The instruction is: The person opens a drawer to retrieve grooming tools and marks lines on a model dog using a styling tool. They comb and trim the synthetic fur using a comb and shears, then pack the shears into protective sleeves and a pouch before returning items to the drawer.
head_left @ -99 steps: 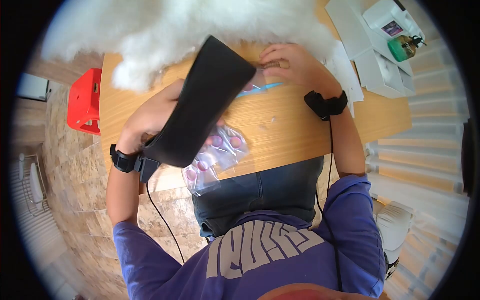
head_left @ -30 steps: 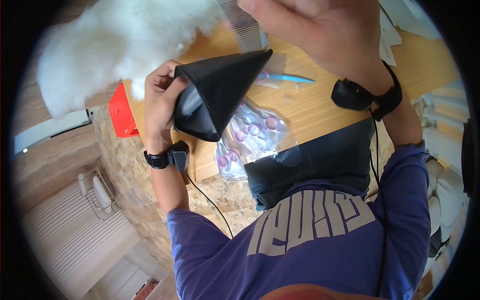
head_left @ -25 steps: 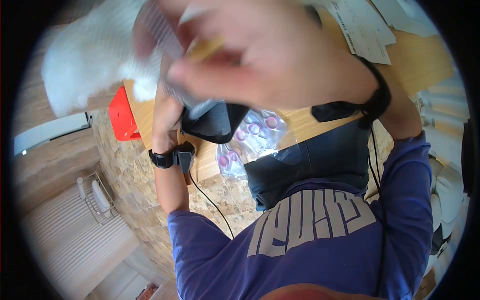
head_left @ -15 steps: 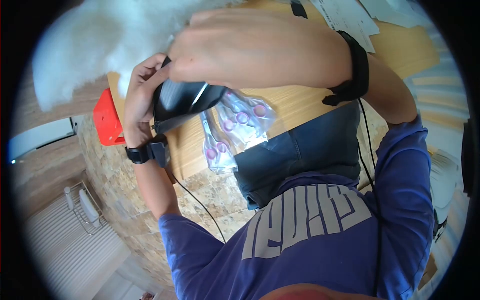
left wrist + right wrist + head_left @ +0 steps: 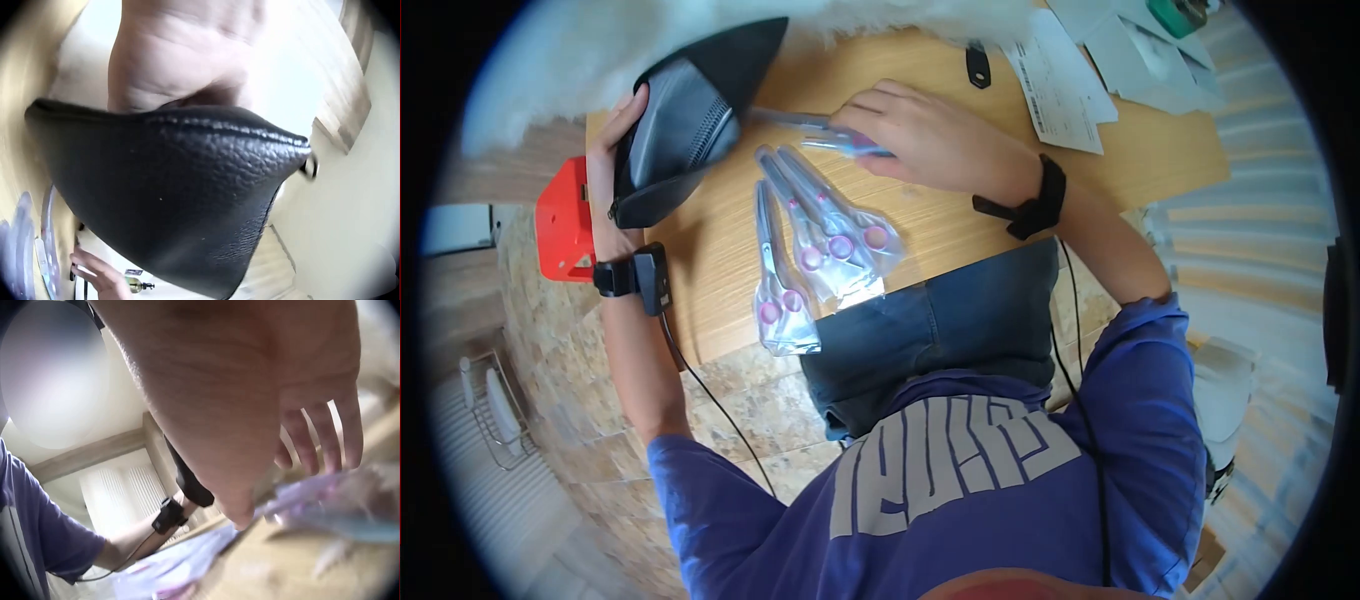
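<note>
My left hand point(image 5: 606, 150) grips a black leather zip pouch point(image 5: 750, 62) at its edge, at the table's upper left. The pouch's mouth gapes toward the head camera, and a row of fine teeth shows in it. In the left wrist view the pouch point(image 5: 156, 194) covers the fingers. Over the middle of the table hovers my right hand point(image 5: 920, 140), its fingers extended above slim bagged scissors point(image 5: 835, 145) with a blue part. The right wrist view shows these fingers point(image 5: 319, 437) spread, with nothing between them. Several bagged scissors point(image 5: 770, 275) with pink finger rings lie below.
White fluffy material point(image 5: 530, 100) spreads along the far side of the wooden table point(image 5: 960, 240). Papers point(image 5: 1050, 90), a black strap-like piece point(image 5: 978, 65), a white box point(image 5: 1160, 70) and a green bottle point(image 5: 1178, 15) are at the upper right. A red stool point(image 5: 565, 220) stands left.
The right hand brought a metal comb to the pouch's mouth, then moved right and down to the scissors without it. The left hand turned the pouch and carried it up and left.
</note>
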Available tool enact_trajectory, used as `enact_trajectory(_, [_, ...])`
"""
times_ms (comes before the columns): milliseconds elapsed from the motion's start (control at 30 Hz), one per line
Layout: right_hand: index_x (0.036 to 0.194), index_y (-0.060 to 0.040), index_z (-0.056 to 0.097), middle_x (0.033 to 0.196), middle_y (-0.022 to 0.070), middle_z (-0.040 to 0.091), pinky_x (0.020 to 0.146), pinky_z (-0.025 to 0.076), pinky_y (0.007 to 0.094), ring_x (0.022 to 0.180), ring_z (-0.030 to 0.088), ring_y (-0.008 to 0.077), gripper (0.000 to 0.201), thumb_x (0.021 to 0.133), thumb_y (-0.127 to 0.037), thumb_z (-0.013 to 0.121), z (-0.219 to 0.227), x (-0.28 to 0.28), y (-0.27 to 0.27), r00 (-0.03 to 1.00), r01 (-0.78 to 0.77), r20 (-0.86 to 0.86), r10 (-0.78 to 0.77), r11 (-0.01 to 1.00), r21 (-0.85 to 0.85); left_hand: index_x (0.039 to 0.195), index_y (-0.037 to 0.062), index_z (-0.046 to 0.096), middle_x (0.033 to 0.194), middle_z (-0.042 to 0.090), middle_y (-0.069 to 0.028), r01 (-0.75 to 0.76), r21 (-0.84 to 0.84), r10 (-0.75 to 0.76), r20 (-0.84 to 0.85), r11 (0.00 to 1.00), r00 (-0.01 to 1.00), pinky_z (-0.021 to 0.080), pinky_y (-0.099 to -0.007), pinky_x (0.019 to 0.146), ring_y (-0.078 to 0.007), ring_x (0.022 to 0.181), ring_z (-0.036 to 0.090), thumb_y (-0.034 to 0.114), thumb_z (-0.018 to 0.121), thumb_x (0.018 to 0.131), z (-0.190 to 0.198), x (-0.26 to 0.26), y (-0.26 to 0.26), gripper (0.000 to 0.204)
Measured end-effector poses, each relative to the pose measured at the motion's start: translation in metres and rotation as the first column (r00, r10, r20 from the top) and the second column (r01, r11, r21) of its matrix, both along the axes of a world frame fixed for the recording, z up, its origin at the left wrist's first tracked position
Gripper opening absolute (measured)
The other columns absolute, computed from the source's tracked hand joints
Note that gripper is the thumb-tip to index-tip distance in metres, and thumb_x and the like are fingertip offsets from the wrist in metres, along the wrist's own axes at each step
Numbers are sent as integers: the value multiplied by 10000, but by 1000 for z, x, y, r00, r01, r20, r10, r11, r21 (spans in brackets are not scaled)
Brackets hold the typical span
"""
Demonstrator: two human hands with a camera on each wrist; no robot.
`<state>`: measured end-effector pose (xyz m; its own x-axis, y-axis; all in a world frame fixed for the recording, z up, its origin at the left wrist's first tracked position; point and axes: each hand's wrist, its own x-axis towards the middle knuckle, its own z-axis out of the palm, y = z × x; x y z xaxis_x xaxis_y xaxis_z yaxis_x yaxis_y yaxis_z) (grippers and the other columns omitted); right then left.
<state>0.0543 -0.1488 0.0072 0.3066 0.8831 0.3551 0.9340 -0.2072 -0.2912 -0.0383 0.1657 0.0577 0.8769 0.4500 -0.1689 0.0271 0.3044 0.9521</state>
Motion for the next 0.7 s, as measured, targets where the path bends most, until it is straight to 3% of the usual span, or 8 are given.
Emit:
enact_trajectory(233, [1086, -17, 688, 908, 168, 712, 806, 545, 433, 870, 670, 375, 199, 912, -71, 609, 16, 30, -16, 976, 213, -77, -206, 973, 93, 1217, 40, 693, 1156, 678, -19, 165, 36, -168, 110, 986, 980, 477, -253, 955, -109, 1066, 627, 239, 666, 983, -17, -5, 12, 308])
enact_trajectory(300, [1130, -65, 727, 983, 163, 752, 812, 566, 342, 858, 727, 309, 181, 981, -113, 636, 38, 42, -30, 939, 343, -83, -334, 930, 129, 1204, 39, 701, 1150, 677, -20, 158, 400, -263, 223, 903, 939, 473, -250, 970, -105, 1077, 622, 213, 694, 961, -30, -7, 17, 299])
enact_trajectory(333, [1130, -56, 728, 963, 159, 754, 785, 568, 343, 843, 738, 286, 190, 971, -66, 625, 52, 40, -36, 916, 401, -97, -389, 889, 222, 1179, 40, 705, 1163, 671, -16, 124, 546, -373, 371, 828, 850, 481, -249, 967, -100, 1084, 621, 190, 739, 920, -39, -6, 20, 301])
enact_trajectory(467, [1145, -52, 746, 966, 97, 770, 779, 567, 288, 874, 747, 161, 219, 947, 5, 673, 112, 20, -49, 930, 355, -47, -365, 854, 380, 1131, 33, 684, 1018, 696, -68, -390, 655, -46, 544, 647, 838, 525, -295, 896, -155, 934, 668, 25, 781, 862, -20, -18, -32, 286])
enact_trajectory(500, [1140, -54, 752, 973, 79, 774, 785, 566, 281, 886, 743, 143, 223, 935, 10, 689, 119, 15, -48, 935, 345, -76, -346, 842, 415, 1160, 36, 665, 1064, 684, -69, -15, 366, -72, 221, 930, 973, 507, -301, 935, -156, 984, 657, 42, 777, 858, -19, -7, -8, 321])
enact_trajectory(533, [1140, -54, 752, 973, 79, 774, 785, 566, 281, 886, 743, 143, 223, 935, 10, 689, 125, 9, -43, 938, 339, -77, -339, 845, 413, 1188, 38, 646, 1111, 671, -70, 252, -123, -261, -64, 960, 963, 489, -306, 973, -158, 1034, 645, 60, 772, 854, -20, 1, 8, 358])
enact_trajectory(633, [1104, -62, 759, 974, 76, 769, 772, 565, 276, 873, 748, 187, 223, 918, 34, 681, 131, -18, -17, 956, 197, 107, -272, 870, 452, 1148, 52, 655, 1065, 665, -64, 253, -113, -264, -101, 961, 959, 492, -293, 969, -171, 1015, 649, 88, 773, 842, -35, 10, 13, 330])
enact_trajectory(700, [1098, -73, 747, 991, 74, 745, 750, 572, 310, 874, 727, 244, 281, 859, 59, 680, 127, -37, 3, 963, 87, 226, -146, 964, 252, 1176, 18, 668, 1078, 703, -55, 265, -143, -277, -71, 954, 958, 517, -293, 940, -150, 993, 665, 62, 773, 877, -35, 7, 11, 320])
